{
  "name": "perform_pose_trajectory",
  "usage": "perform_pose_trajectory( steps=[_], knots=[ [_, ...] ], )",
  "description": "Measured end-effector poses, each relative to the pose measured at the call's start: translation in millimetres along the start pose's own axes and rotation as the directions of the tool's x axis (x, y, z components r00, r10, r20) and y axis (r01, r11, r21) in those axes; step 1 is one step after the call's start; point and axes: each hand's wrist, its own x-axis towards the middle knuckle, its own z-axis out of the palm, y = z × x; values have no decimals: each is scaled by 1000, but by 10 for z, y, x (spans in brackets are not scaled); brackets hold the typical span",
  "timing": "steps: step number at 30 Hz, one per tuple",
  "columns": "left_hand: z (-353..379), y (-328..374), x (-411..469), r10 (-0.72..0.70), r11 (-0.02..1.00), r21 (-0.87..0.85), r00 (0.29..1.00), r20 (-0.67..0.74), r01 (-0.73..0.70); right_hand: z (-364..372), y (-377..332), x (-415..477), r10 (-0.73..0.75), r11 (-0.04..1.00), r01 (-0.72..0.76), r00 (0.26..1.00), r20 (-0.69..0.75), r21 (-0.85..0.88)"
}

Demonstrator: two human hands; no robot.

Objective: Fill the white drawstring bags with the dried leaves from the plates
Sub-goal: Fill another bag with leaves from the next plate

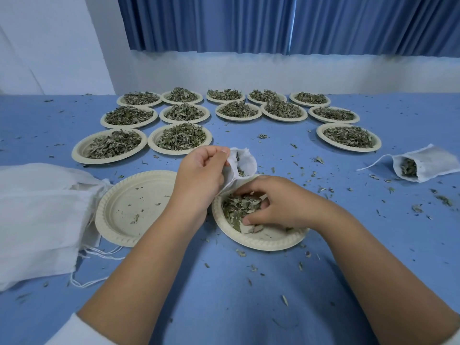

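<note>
My left hand [201, 175] pinches the rim of a small white drawstring bag [245, 161], holding its mouth apart above the near plate [261, 241]; a few leaves show inside it. My right hand [276, 201] lies in that cream plate, fingers curled around a clump of dried leaves [239, 207]. Beside it on the left lies a nearly bare cream plate [129, 207] with only crumbs. A filled drawstring bag [423, 165] lies on its side at the right, leaves showing at its mouth.
Several cream plates heaped with dried leaves [179, 138] stand in rows across the far half of the blue table [224, 295]. A pile of white cloth bags [37, 215] with loose strings sits at the left. Leaf crumbs are scattered all over.
</note>
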Motion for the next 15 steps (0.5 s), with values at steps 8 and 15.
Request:
perform_pose_trajectory(
  steps=[8,15],
  knots=[
    [-8,-15,14,6,1000,0,1000,4,-6,81,-50,21,-79,997,79,997,4,23],
    [-14,-27,29,8,1000,8,1000,-5,-8,144,-111,34,-99,995,100,994,-56,23]
  ],
)
